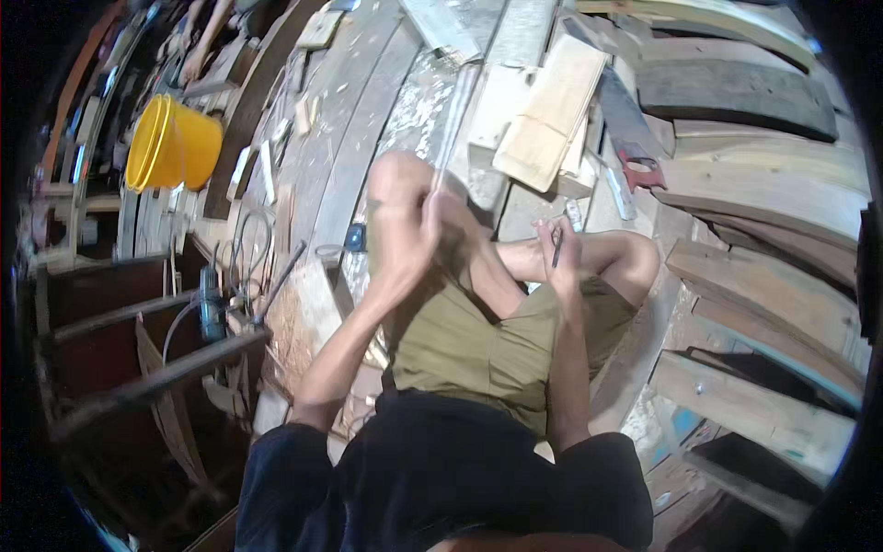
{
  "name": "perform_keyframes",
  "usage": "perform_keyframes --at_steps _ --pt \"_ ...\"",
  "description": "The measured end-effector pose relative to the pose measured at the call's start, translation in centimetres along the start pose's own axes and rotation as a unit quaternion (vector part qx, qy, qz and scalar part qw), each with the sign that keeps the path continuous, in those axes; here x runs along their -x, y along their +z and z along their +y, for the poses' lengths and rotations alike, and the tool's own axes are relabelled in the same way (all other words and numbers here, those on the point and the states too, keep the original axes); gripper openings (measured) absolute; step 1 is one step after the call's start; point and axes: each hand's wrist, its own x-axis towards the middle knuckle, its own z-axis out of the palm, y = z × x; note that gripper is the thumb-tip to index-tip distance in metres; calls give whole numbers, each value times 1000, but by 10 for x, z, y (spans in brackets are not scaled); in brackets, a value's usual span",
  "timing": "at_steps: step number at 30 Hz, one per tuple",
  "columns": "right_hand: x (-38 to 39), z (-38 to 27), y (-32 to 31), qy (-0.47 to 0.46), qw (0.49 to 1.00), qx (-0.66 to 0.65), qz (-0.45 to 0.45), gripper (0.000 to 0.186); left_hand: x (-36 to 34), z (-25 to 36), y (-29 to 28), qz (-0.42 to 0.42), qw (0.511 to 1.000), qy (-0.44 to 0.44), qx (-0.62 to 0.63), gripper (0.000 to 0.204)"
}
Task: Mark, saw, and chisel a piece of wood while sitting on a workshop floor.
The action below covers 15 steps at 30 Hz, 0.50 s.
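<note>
I sit cross-legged on a plank floor. My left hand (411, 241), smeared by motion, is over my left knee with its fingers closed round a long, thin, pale strip (454, 120). The strip points away from me across the boards; its exact kind is blurred. My right hand (561, 256), above my right shin, is closed on a slim dark pen-like stick (557, 243). Just beyond that hand lies a small whitish object (574, 215), too blurred to name. A small dark blue object (356, 237) rests left of my left knee.
Ahead lie pale wooden blocks (552, 115) and a handsaw with a red handle (641, 169). Stacked planks (736, 97) line the right side. A yellow bucket (189, 143) stands at the far left, near another person's arm (204, 46). A dark frame (161, 382) is at my left.
</note>
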Motion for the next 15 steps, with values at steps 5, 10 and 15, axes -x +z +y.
perform_keyframes --at_steps 5,10,15 --pt "-2 11 -14 43 995 -90 -8 23 -45 -15 138 -26 997 64 -41 16" --pt "-13 -8 -14 27 999 -43 -2 18 -46 -15 157 -88 991 74 -75 15" --pt "-19 -4 -7 69 996 -60 11 23 -52 -17 154 -74 993 71 -62 20"
